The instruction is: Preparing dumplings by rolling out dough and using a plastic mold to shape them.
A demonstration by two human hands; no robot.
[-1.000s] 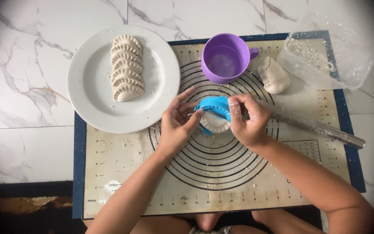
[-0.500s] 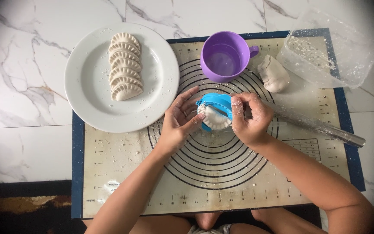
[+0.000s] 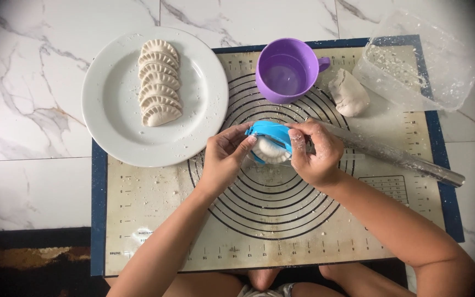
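left hand [image 3: 224, 159]: fingers clamped on dumpling [image 3: 269, 149] | right hand [image 3: 315, 153]: fingers gripping blue press [image 3: 270, 132] (hinged open) | above baking mat [image 3: 281, 231], beside purple cup [image 3: 287, 71], rolling pin [image 3: 397, 157]

Blue mould [image 3: 270, 132], purple cup [image 3: 288, 70], white plate [image 3: 199, 99] (marble-veined floor [image 3: 23, 137]).

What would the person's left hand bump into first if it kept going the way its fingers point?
The left hand points up and right, fingers already touching the blue dumpling press with dough in it. Beyond that, the purple cup probably lies in line, though height is hard to judge.
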